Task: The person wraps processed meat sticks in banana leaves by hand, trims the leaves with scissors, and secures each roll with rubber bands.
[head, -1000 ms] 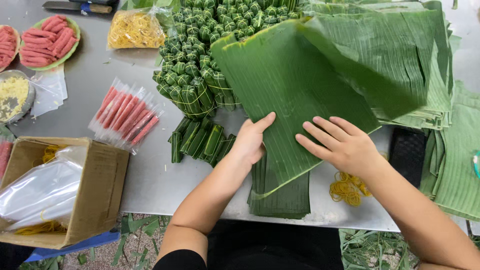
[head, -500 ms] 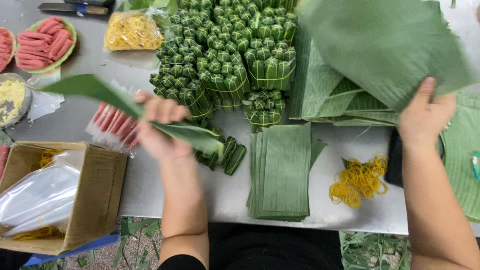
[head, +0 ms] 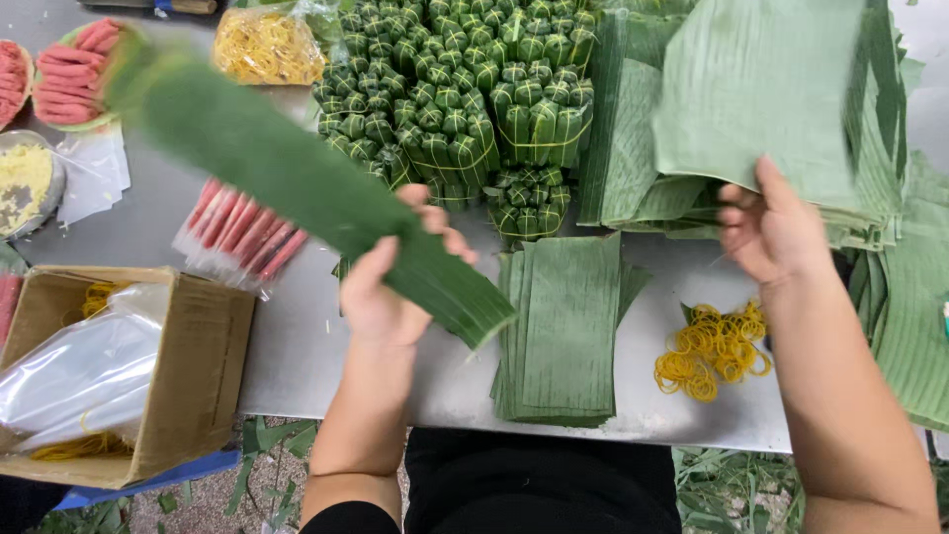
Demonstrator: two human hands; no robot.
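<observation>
My left hand [head: 390, 282] grips a long folded strip of banana leaf [head: 287, 178] that slants up to the left, blurred by motion. My right hand [head: 771, 232] holds the near edge of a broad banana leaf sheet [head: 761, 94] lifted over the leaf pile on the right. Between my hands, a stack of cut rectangular leaf pieces [head: 568, 331] lies flat on the grey table [head: 306, 341].
Many leaf-wrapped square bundles [head: 455, 89] are piled at the back. Yellow rubber bands [head: 712, 346] lie near my right arm. Packs of pink sausages [head: 237, 227], a plate of sausages [head: 69, 69], a bag of yellow bands [head: 267, 44] and a cardboard box [head: 188, 376] stand left.
The big leaf that covered the cut stack is gone from it. My left hand has swung its leaf strip up and rightward; my right hand stays at the right pile, holding a sheet.
</observation>
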